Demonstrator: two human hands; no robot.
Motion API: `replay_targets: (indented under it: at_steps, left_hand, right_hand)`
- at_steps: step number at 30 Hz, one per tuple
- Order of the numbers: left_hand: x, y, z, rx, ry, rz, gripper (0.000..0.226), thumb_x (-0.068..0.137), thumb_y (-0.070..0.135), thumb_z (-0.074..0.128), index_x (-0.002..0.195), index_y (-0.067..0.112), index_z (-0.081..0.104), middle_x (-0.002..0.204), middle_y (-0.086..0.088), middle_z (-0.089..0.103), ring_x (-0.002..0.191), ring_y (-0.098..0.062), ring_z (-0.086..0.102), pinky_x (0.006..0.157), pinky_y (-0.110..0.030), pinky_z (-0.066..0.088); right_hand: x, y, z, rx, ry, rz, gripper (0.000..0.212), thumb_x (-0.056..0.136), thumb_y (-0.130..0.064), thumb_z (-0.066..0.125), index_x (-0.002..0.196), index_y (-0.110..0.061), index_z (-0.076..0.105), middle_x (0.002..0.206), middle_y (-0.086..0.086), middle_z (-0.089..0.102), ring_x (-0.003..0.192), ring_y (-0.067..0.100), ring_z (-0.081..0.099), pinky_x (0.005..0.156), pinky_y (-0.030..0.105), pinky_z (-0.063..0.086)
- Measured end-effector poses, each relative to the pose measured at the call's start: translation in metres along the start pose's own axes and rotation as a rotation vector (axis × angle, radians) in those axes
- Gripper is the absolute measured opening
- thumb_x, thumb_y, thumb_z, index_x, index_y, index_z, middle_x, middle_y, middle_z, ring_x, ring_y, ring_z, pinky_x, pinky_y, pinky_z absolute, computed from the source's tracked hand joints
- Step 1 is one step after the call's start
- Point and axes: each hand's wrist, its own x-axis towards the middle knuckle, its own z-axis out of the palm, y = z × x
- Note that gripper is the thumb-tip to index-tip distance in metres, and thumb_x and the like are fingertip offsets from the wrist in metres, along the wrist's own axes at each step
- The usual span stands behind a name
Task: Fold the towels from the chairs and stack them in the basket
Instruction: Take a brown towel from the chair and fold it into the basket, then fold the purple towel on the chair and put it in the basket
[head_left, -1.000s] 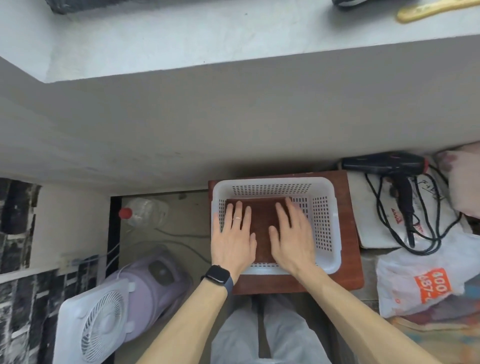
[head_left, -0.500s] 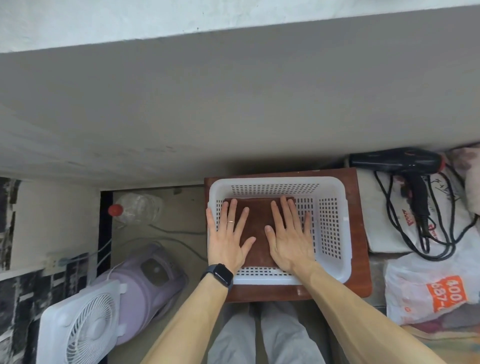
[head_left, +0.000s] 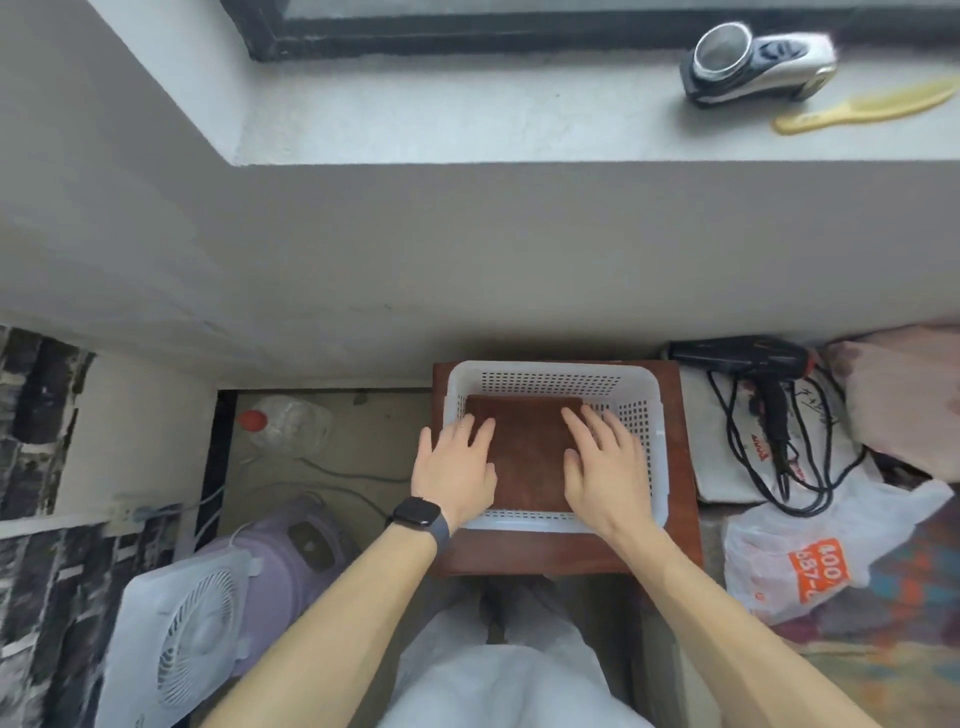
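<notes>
Brown near-square towel (head_left: 527, 452) lies squared to the basket (head_left: 550, 367) under flat, outstretched hands (head_left: 454, 470) (head_left: 605, 467).

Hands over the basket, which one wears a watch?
The left hand: a dark watch sits on its wrist; the right hand has a bare wrist.

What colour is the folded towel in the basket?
Brown, a reddish brown; the towel shows in the head view, the only one.

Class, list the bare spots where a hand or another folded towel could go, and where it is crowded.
Free: the wooden top in front of the basket; the windowsill left of the shaver; the towel between the left hand and right hand. Crowded: right of the basket, with hair dryer and plastic bag.
</notes>
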Motion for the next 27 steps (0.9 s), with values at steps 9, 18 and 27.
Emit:
replay_targets:
  at_steps: [9, 18, 27]
  left_hand:
    - [-0.116, -0.056, -0.045, -0.371, 0.21, -0.278, 0.056, 0.097, 0.039, 0.043, 0.15, 0.024, 0.035, 0.15, -0.003, 0.047, 0.132, -0.026, 0.047, 0.11, -0.041, 0.036]
    - [-0.296, -0.104, -0.013, -0.613, 0.598, -0.871, 0.053, 0.097, 0.039, 0.046, 0.148, 0.025, 0.039, 0.148, -0.001, 0.047, 0.13, -0.027, 0.048, 0.108, -0.041, 0.037]
    - [-0.557, -0.018, 0.12, -0.647, 0.91, -1.609, 0.045, 0.093, 0.03, 0.055, 0.138, 0.027, 0.055, 0.138, 0.001, 0.056, 0.122, -0.023, 0.056, 0.099, -0.032, 0.041]
  right_hand:
    - [-0.044, -0.086, -0.087, 0.187, 0.156, -0.203, 0.035, 0.097, -0.031, 0.06, 0.132, -0.029, 0.065, 0.144, -0.004, 0.057, 0.143, 0.022, 0.036, 0.118, 0.047, 0.032]
    - [-0.082, -0.246, -0.082, 0.228, -0.039, -0.946, 0.037, 0.095, -0.042, 0.05, 0.122, -0.028, 0.071, 0.129, -0.007, 0.068, 0.135, 0.026, 0.048, 0.112, 0.039, 0.038]
    - [-0.304, -0.37, -0.023, 0.318, -0.385, -1.761, 0.03, 0.096, -0.032, 0.052, 0.11, -0.021, 0.076, 0.113, -0.003, 0.073, 0.112, 0.025, 0.061, 0.104, 0.03, 0.04]
